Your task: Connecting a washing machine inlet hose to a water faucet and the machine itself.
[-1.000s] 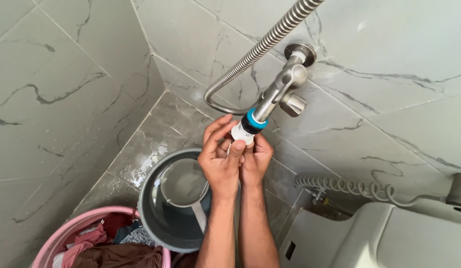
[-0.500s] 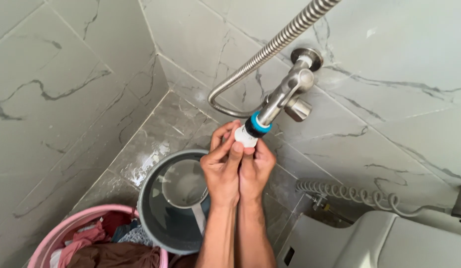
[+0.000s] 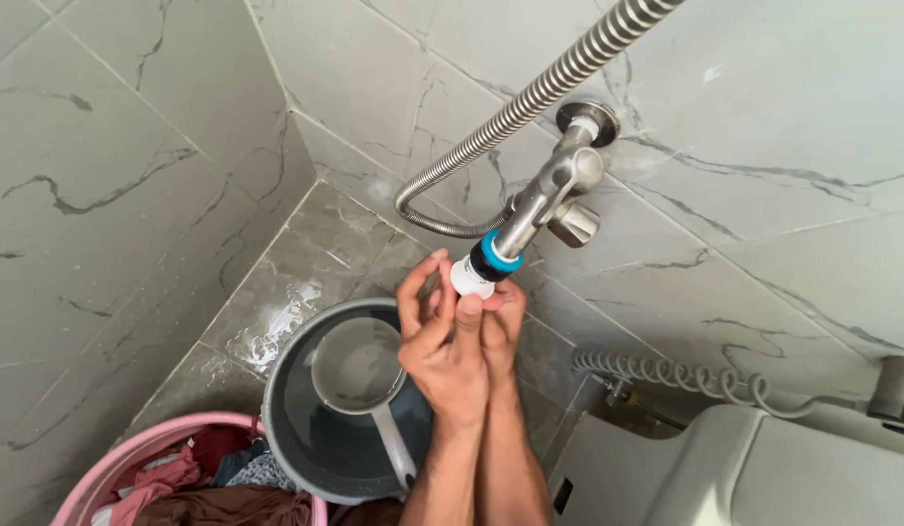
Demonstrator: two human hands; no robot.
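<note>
Both your hands on tap nozzle (image 3: 470, 278).
L hand (image 3: 450, 343) + R hand (image 3: 501, 329) pressed together, fingers pinching white tip; grey bucket (image 3: 306, 429) just below.

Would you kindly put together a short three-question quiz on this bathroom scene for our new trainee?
1. True or false: both hands, the left hand and the right hand, are at the white nozzle on the end of the metal tap.
2. What lies inside the grey bucket? A) a sponge B) a metal ladle C) a brush
3. Fill in: the basket with clothes, at the lower left, is ____ in colour.

Key: 1. True: the fingers of both hands close round the nozzle just below its blue ring. 2. B, the metal ladle. 3. Pink.
</note>
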